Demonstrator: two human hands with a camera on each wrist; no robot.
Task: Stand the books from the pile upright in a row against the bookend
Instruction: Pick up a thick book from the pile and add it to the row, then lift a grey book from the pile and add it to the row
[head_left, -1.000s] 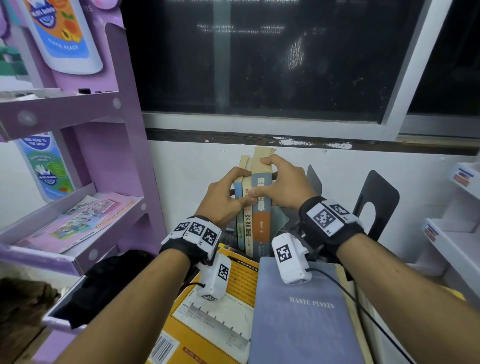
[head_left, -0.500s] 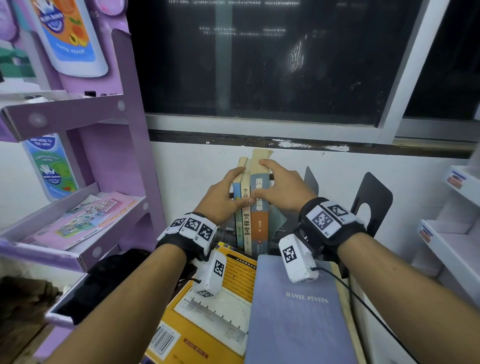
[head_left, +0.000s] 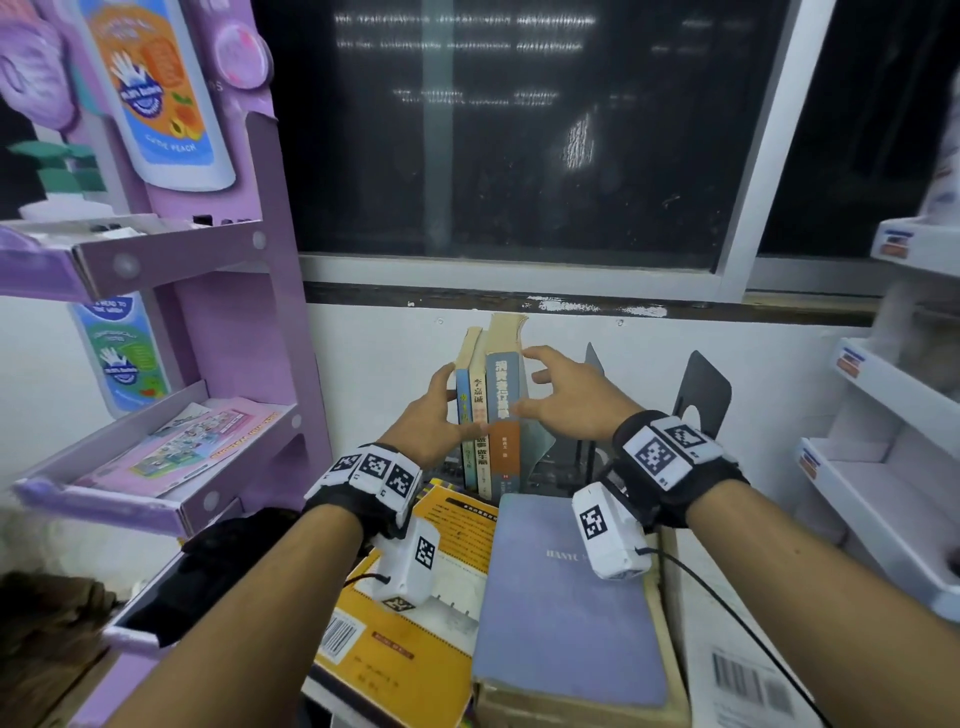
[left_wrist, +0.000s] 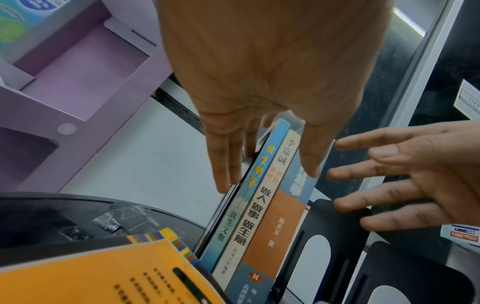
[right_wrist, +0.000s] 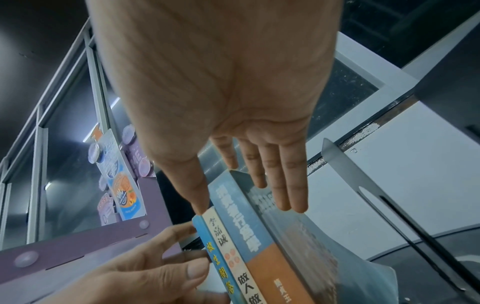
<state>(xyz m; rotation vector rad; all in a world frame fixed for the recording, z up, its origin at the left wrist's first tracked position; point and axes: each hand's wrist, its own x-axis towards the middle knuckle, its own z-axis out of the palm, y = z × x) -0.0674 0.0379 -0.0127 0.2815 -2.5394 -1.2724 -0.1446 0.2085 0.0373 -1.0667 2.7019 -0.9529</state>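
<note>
Three books stand upright against the wall: a thin blue one (head_left: 463, 410), a cream one (head_left: 479, 395) and a blue-and-orange one (head_left: 505, 405). My left hand (head_left: 441, 410) presses flat against the left cover with straight fingers (left_wrist: 223, 164), its thumb lying over the spines. My right hand (head_left: 545, 387) is open with spread fingers (left_wrist: 376, 170) just right of the row, over the blue-and-orange book's cover (right_wrist: 275, 207). A grey bookend (head_left: 592, 358) and a black bookend (head_left: 698, 395) stand to the right. The pile in front holds a yellow book (head_left: 415, 623) and a purple book (head_left: 561, 623).
A purple cardboard display shelf (head_left: 218, 364) stands close on the left, a white shelf unit (head_left: 883, 467) on the right. The white wall and dark window sit right behind the books. A black object (head_left: 208, 566) lies at the lower left.
My right hand has let go of the book tops and spread its fingers, drawing slightly right. The left hand stays against the left side of the row.
</note>
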